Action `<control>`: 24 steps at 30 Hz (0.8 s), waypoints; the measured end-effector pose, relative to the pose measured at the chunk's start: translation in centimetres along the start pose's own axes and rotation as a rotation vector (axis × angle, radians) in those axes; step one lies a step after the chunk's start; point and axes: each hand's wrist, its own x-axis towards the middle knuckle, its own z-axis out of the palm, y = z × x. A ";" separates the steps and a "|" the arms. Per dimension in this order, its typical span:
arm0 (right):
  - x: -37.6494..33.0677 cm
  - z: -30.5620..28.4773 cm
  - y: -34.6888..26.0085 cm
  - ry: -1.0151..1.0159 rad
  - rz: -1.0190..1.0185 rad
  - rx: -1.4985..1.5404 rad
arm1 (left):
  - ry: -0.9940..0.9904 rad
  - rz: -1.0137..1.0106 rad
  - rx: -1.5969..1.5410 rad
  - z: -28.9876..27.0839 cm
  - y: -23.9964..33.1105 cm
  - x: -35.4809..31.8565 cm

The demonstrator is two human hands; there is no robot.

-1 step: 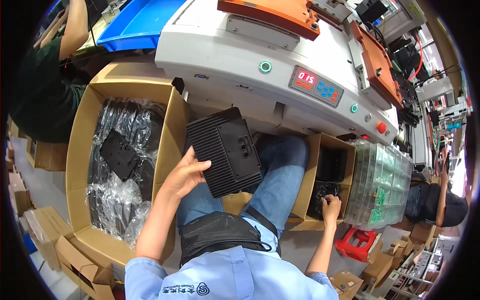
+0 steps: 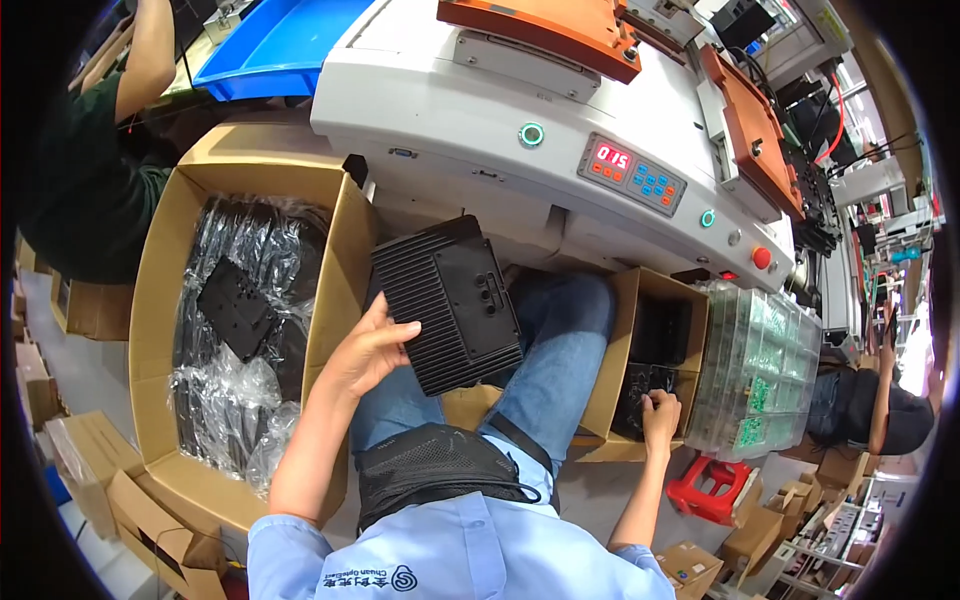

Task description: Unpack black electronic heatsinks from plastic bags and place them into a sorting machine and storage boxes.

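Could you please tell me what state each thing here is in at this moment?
Left hand: gripping the black ribbed housing, held over the lap.
Right hand: reaching into the small carton, on a black part.
Large carton: open, holding bagged black parts.
Machine display: lit red.
Ring button: glowing green.

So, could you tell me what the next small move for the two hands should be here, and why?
Probably the right hand should lift a small black part clear of the small cardboard box. Its fingers are already down among the parts there, while the left hand holds the ribbed black housing over the lap, tilted and apparently waiting.
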 end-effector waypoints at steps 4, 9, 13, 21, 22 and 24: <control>0.5 0.3 0.4 0.082 0.178 0.148 | -0.014 0.006 -0.007 -0.5 0.1 -0.1; 0.1 -0.3 0.5 0.221 0.203 0.243 | -0.019 0.002 -0.003 -0.3 0.0 -0.2; 0.2 -0.8 0.7 0.331 0.167 0.307 | -0.017 -0.016 0.061 0.0 0.0 -0.4; 0.9 -7.6 -11.1 0.325 0.057 0.734 | -0.055 -0.066 0.097 0.5 -0.9 0.1; 0.8 -7.9 -14.0 0.237 0.041 0.711 | -0.056 -0.049 0.102 0.9 -0.9 -0.1; 0.3 -8.0 -19.9 0.106 -0.050 0.755 | -0.062 -0.030 0.107 1.1 -1.0 -0.3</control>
